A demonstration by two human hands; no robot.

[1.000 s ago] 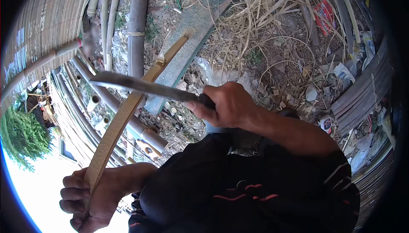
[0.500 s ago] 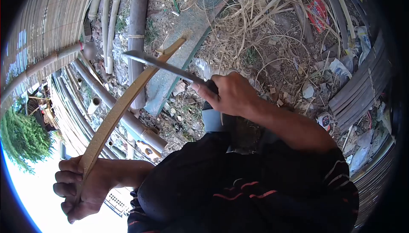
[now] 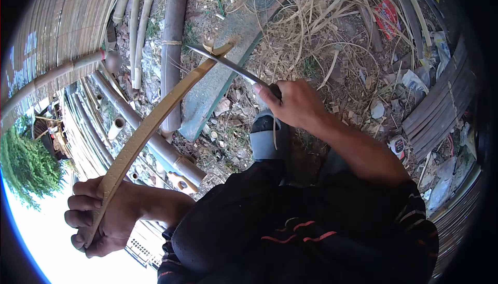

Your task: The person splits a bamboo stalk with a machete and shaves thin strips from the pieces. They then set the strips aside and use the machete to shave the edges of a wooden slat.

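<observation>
My left hand is closed round the lower end of a long, slightly curved bamboo strip. The strip slants up to the right, its far end over a worn green board on the ground. In my right hand is the dark handle of a long-bladed knife. Its blade crosses the strip near the far end, where a small curled shaving stands up. My fingers hide most of the handle.
A grey slipper on a foot is below the knife hand. Bamboo poles lie to the left beside a slatted bamboo screen. Thin bamboo strips litter the ground at the top. A bundle of slats lies right.
The knife has moved up and right along the strip toward its far end, and the curled shaving there has shifted with it. My left hand keeps its hold nearly in place.
</observation>
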